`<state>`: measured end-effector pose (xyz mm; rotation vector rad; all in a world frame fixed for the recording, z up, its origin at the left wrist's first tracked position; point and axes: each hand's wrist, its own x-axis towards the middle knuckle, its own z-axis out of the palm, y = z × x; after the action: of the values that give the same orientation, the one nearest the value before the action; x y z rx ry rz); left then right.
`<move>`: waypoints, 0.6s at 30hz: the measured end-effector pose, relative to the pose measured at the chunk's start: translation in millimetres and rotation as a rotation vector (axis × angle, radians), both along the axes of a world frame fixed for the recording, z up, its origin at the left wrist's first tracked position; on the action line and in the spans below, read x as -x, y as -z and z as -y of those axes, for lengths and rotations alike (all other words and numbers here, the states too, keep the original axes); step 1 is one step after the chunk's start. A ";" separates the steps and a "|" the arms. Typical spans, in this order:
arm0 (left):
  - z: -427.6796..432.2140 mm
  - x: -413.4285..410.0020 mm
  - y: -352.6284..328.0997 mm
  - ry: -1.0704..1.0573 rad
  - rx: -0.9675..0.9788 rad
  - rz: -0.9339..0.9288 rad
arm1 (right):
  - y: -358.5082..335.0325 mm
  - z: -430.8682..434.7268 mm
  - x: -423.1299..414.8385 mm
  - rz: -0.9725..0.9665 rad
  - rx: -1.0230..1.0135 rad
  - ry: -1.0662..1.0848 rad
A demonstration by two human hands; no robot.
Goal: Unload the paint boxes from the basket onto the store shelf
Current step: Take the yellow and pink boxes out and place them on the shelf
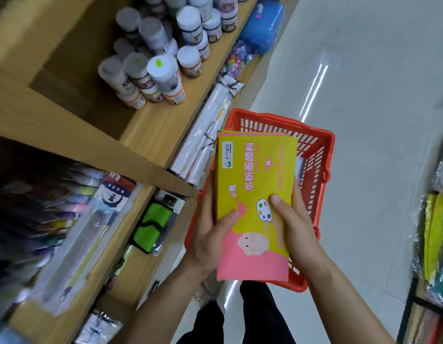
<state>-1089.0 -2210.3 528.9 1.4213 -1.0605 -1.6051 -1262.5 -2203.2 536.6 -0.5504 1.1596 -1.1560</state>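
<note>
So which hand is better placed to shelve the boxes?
Left, likely. The left hand and right hand both grip the boxes over the basket, but the left is on the shelf side.

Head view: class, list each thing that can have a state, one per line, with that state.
red basket: upright, beneath the stack.
paint boxes: stacked, held above it.
left hand: grips the stack's left edge.
right hand: grips its right edge.
paint jars: capped, standing on the shelf.

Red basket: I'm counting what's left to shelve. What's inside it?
Only a pale sliver of packaging shows inside the red basket, by its right wall. The stack of paint boxes, held in the left hand and right hand, covers the rest.
</note>
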 end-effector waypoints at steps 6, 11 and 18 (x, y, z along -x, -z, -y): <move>-22.6 -36.3 -102.6 -0.108 0.101 -0.006 | -95.2 -5.9 -36.5 0.089 0.116 -0.094; -80.6 -85.5 -178.1 -0.266 0.208 0.009 | -162.6 -31.7 -90.1 0.156 0.193 -0.279; -179.1 -176.7 -242.6 -0.481 0.351 0.135 | -229.7 -86.3 -179.1 0.088 0.284 -0.555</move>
<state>-912.3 -2031.1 771.5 1.4191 -0.9286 -0.9431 -1083.3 -2116.9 766.3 -0.9599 0.7007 -0.8507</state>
